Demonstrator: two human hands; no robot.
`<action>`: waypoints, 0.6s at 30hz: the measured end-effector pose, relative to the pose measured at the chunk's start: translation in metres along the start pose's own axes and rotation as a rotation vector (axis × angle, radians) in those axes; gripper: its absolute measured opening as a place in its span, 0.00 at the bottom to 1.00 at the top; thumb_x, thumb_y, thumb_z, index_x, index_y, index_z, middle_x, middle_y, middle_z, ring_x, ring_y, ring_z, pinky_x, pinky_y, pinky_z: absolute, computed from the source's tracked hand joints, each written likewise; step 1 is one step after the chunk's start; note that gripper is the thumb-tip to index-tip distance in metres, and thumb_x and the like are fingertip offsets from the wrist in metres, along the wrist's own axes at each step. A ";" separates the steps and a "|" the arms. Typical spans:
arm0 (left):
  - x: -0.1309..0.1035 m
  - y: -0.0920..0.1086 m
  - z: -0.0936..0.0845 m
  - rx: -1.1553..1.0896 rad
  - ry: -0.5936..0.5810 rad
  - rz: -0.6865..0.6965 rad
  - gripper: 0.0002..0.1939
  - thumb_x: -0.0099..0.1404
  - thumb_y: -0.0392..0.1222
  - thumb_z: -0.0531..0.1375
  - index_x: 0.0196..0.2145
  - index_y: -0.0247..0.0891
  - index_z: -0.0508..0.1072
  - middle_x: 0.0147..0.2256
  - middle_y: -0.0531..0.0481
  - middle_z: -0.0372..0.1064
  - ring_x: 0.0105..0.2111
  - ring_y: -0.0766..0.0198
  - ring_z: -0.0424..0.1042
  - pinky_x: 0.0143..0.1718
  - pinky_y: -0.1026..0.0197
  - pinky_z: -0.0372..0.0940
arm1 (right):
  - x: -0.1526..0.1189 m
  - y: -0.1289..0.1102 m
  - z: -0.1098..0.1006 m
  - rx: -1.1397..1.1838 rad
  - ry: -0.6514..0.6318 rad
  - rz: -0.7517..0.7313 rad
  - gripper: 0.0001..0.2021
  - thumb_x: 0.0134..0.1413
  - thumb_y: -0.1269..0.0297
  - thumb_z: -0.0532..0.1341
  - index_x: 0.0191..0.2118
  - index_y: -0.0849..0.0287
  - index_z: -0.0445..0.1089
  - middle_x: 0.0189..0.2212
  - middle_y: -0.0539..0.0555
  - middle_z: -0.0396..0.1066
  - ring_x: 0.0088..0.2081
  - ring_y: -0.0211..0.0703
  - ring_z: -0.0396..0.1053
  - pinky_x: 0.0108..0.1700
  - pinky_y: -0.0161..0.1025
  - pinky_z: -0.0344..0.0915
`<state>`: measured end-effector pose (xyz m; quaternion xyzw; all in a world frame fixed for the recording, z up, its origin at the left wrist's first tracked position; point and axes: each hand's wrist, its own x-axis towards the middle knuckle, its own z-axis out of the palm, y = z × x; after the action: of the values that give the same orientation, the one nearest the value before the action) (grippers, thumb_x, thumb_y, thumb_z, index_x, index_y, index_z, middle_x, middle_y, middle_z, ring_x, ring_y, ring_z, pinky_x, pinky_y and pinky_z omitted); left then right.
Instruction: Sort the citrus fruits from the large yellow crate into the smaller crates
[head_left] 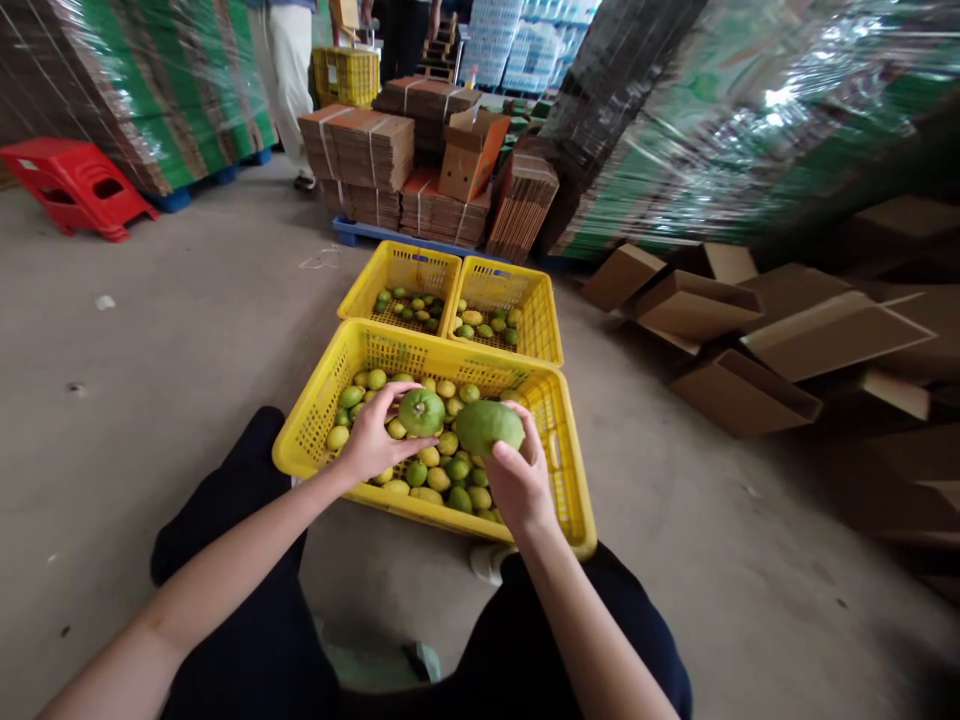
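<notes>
My left hand (379, 437) is closed around a round green lemon (421, 412), its stem end facing me. In my right hand (523, 475) is a larger green lemon (486, 428), gripped between thumb and fingers. Both hands are raised over a big yellow crate (435, 515), in which many yellow and green lemons (459, 468) lie loose. The two held fruits are close together but apart. My palms and some of the fingertips are hidden.
Two smaller yellow crates, the left one (360, 285) and the right one (544, 315), hold a few lemons each. Behind them, bundled flat cartons (360, 150) sit on a blue pallet (360, 233). Cardboard boxes (697, 310) lie right; a red stool (75, 185) stands left. People stand behind.
</notes>
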<state>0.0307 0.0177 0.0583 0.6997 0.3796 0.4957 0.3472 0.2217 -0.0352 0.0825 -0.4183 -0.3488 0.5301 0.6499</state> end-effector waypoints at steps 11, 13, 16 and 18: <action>0.000 0.004 -0.008 0.123 -0.021 0.136 0.29 0.59 0.46 0.71 0.54 0.42 0.67 0.51 0.42 0.74 0.49 0.53 0.77 0.51 0.51 0.73 | 0.009 0.010 -0.004 -0.478 -0.139 -0.389 0.29 0.44 0.55 0.73 0.50 0.49 0.61 0.47 0.55 0.71 0.46 0.51 0.76 0.47 0.49 0.75; 0.000 0.003 -0.010 0.206 -0.021 0.250 0.28 0.61 0.44 0.70 0.56 0.43 0.67 0.52 0.42 0.74 0.53 0.53 0.75 0.55 0.49 0.71 | 0.007 0.007 -0.005 -0.648 -0.133 -0.590 0.27 0.48 0.62 0.72 0.52 0.49 0.62 0.49 0.57 0.69 0.50 0.52 0.75 0.51 0.51 0.74; 0.000 0.001 -0.012 0.252 -0.034 0.352 0.29 0.63 0.42 0.68 0.59 0.43 0.65 0.53 0.42 0.73 0.55 0.52 0.73 0.58 0.48 0.70 | 0.007 0.005 -0.007 -0.917 -0.131 -0.881 0.24 0.53 0.70 0.67 0.54 0.49 0.64 0.51 0.59 0.69 0.53 0.55 0.74 0.53 0.56 0.73; -0.001 0.000 -0.012 0.251 -0.029 0.377 0.30 0.63 0.43 0.68 0.60 0.43 0.64 0.54 0.41 0.73 0.55 0.52 0.73 0.57 0.48 0.70 | 0.009 0.006 -0.008 -1.025 -0.114 -1.017 0.26 0.54 0.72 0.66 0.57 0.49 0.64 0.50 0.59 0.72 0.53 0.56 0.73 0.52 0.58 0.74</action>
<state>0.0190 0.0184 0.0616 0.8030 0.2956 0.4908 0.1640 0.2284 -0.0277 0.0735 -0.4278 -0.7383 -0.0470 0.5192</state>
